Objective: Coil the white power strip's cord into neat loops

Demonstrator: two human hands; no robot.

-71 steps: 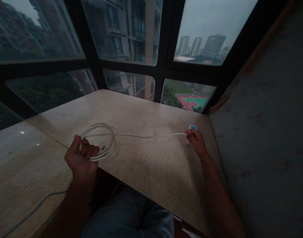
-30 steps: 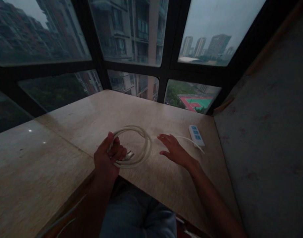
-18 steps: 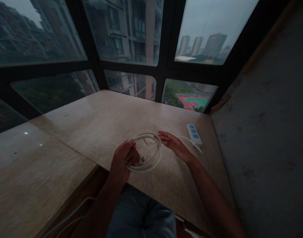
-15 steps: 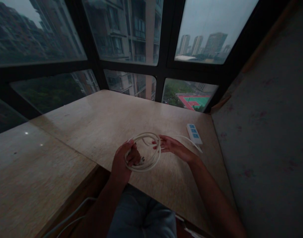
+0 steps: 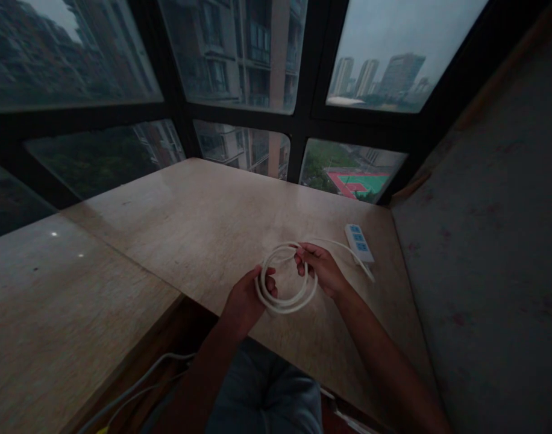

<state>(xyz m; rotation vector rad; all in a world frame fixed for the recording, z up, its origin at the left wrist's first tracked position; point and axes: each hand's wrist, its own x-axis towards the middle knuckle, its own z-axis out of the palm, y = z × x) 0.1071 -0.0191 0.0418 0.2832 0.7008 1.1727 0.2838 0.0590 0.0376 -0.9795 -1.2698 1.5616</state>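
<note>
A white cable coil hangs just above the wooden table, held between both hands. My left hand is closed round the coil's left side. My right hand grips its right side, fingers curled over the loops. From the coil a single strand runs right to a white power strip with blue sockets, lying flat near the table's right edge.
Dark-framed windows wall the table's far side. A grey wall rises at the right. A second tabletop adjoins on the left, with loose cables hanging below its edge. My lap in blue trousers lies under the table's near edge.
The left hand carried the coil rightward across the table. The right hand let go of the power strip, came back open, and has closed on the coil's right side.
</note>
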